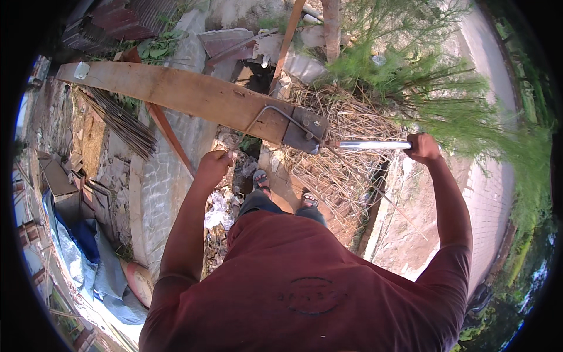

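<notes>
A long wooden plank (193,94) runs across in front of me, with a dark metal plate (305,130) fixed at its right end. On the plank and plate lies a thin steel rod (271,107) bent into a hook shape. My right hand (423,148) is wrapped round the end of a shiny metal pipe (375,145), whose other end meets the plate. My left hand (214,168) hovers just on my side of the plank, apart from it. Its fingers are curled closed, and whatever they may hold cannot be made out.
Under the plate and to its right is a large heap of bent steel rods (358,126). Straight rods (120,126) lie in a bundle at the left. Green feathery branches (422,88) reach in from the upper right. Rubble and plastic litter (218,214) lie near my feet; a blue tarp (88,252) is at the lower left.
</notes>
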Demonstrator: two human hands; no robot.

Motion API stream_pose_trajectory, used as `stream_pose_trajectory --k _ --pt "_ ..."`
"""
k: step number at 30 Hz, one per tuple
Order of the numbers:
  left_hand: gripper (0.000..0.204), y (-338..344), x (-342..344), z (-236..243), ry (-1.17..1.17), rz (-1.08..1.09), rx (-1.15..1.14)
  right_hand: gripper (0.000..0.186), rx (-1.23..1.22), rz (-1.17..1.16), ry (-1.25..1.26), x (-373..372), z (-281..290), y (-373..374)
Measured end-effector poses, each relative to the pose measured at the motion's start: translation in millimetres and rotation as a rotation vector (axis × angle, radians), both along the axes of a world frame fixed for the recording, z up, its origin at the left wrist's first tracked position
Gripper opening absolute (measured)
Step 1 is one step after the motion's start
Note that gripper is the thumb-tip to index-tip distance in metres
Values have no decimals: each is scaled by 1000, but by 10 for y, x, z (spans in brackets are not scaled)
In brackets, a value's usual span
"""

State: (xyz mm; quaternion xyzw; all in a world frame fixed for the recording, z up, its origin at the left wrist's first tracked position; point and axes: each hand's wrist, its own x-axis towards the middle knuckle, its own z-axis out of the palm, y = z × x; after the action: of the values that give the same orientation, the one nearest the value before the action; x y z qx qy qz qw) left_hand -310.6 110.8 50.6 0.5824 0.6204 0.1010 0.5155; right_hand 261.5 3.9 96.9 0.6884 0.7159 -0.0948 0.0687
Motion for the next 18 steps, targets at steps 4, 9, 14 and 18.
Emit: stream_pose_trajectory --k 4,9,14,18 --pt "36 -12 32 59 28 36 -55 16 -50 96 -165 -13 1 573" --pt "35 -28 92 162 45 28 -63 16 -38 251 -143 51 0 1230" --pt "35 -20 96 167 27 75 -84 12 -174 199 -233 -35 -150 1583" --pt "34 -29 101 200 27 93 -76 10 -187 157 -252 -96 -166 1449"
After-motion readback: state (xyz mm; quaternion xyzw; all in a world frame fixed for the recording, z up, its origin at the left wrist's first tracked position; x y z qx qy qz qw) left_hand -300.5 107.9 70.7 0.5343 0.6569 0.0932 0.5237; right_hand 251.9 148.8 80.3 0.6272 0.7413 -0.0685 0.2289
